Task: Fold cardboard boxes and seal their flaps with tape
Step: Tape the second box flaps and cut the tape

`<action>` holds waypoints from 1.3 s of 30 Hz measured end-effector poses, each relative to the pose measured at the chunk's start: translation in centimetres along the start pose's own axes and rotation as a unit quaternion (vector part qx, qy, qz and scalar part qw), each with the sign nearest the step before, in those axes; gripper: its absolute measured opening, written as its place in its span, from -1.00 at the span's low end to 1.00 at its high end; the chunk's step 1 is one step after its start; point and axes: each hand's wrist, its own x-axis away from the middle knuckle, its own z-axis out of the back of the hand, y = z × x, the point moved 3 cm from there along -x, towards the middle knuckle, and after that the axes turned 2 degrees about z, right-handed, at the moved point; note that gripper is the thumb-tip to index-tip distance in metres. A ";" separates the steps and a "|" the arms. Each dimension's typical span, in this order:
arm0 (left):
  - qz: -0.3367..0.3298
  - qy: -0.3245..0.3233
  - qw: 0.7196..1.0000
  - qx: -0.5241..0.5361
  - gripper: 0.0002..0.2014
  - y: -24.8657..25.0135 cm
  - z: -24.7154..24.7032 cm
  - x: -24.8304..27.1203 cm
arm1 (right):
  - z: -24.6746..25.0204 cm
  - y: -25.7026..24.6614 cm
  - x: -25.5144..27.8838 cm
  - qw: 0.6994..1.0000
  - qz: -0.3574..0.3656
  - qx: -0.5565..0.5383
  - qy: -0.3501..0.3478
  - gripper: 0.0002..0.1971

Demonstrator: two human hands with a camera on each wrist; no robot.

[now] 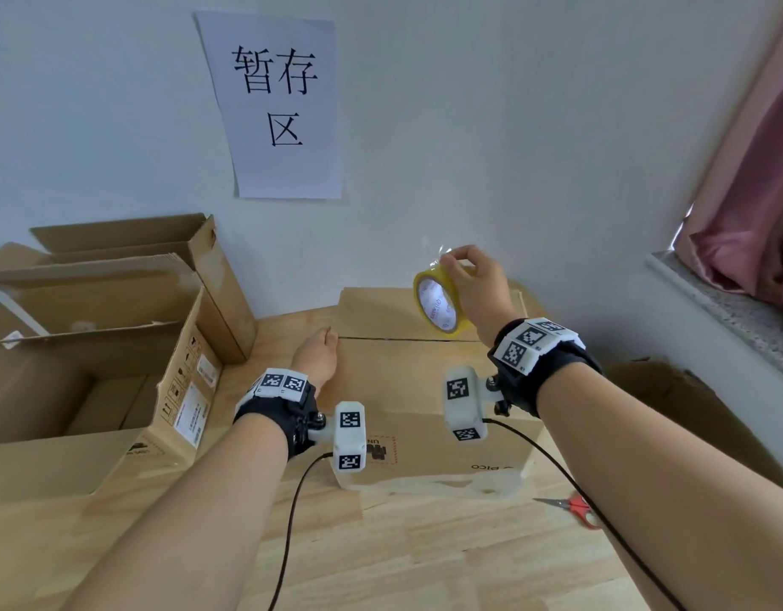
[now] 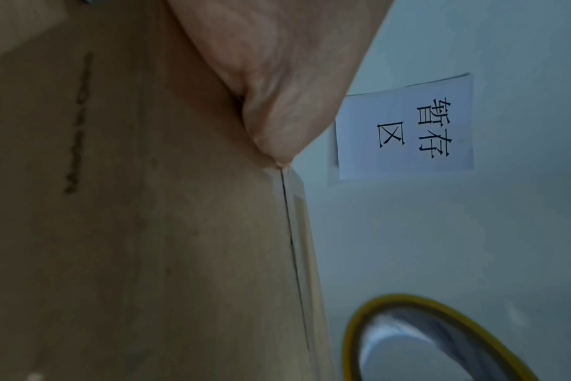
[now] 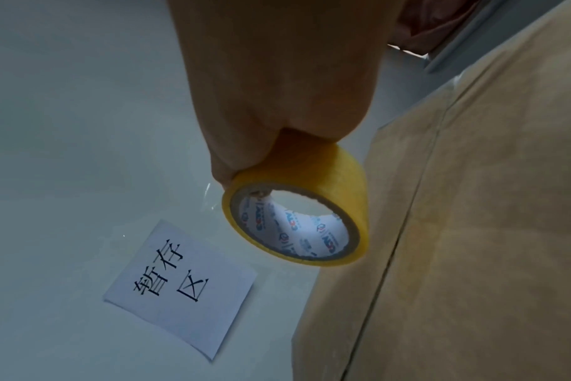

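A closed cardboard box (image 1: 425, 381) lies on the wooden table, its two top flaps meeting in a seam (image 1: 402, 339). My left hand (image 1: 319, 355) rests at the seam's left end; the left wrist view shows this hand (image 2: 277, 103) pressing a fingertip on the box (image 2: 147, 206) where the seam starts. My right hand (image 1: 473, 284) grips a yellow tape roll (image 1: 438, 306) in the air above the box's far right part. A short clear tape end (image 1: 440, 253) sticks up by the fingers. In the right wrist view the hand (image 3: 271, 77) pinches the roll (image 3: 349, 175) beside the box (image 3: 489, 232).
Several open cardboard boxes (image 1: 116, 346) stand at the left. Red-handled scissors (image 1: 574, 507) lie on the table (image 1: 425, 557) at the right front. A paper sign (image 1: 279, 103) hangs on the wall. A stone windowsill (image 1: 711, 302) and pink curtain (image 1: 755, 191) are at the right.
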 end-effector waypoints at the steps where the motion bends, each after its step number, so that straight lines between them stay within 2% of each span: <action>1: -0.004 0.000 1.000 0.003 -0.53 0.0 -0.1 0.0 | -0.5 0.1 0.1 1.000 -0.005 0.016 -0.015 -0.85; 3: -0.012 0.000 1.000 0.006 -0.53 -0.1 -0.2 -0.1 | -1.1 0.7 0.5 0.998 -0.012 0.055 -0.038 -0.86; 7: -0.036 -0.013 0.999 0.025 -0.52 -0.4 -0.3 -0.7 | -1.1 1.3 0.8 0.997 -0.007 0.072 -0.038 -0.89; 10: -0.093 -0.077 0.992 0.021 -0.38 -0.3 0.3 -0.9 | -1.1 1.2 0.6 0.996 -0.006 0.074 -0.039 -0.89; 13: -0.146 -0.136 0.978 -0.067 -0.27 -0.2 1.0 -0.9 | -1.2 1.2 0.6 0.996 -0.007 0.078 -0.041 -0.90; 21: -0.145 -0.100 0.984 -0.030 -0.37 -0.3 1.0 -0.8 | -1.1 1.0 0.2 0.996 -0.015 0.075 -0.052 -0.89; 30: -0.128 -0.087 0.988 0.022 -0.40 -0.6 1.0 -0.5 | -3.8 -1.0 -0.8 0.983 -0.007 0.101 -0.154 -0.87; 36: -0.127 -0.093 0.987 0.019 -0.39 -0.3 1.3 -0.2 | -7.7 -2.1 -1.1 0.953 0.014 0.156 -0.260 -0.86; 39: -0.135 -0.093 0.986 0.014 -0.40 -0.1 1.2 -0.2 | -8.2 -1.7 -1.4 0.948 0.016 0.175 -0.266 -0.85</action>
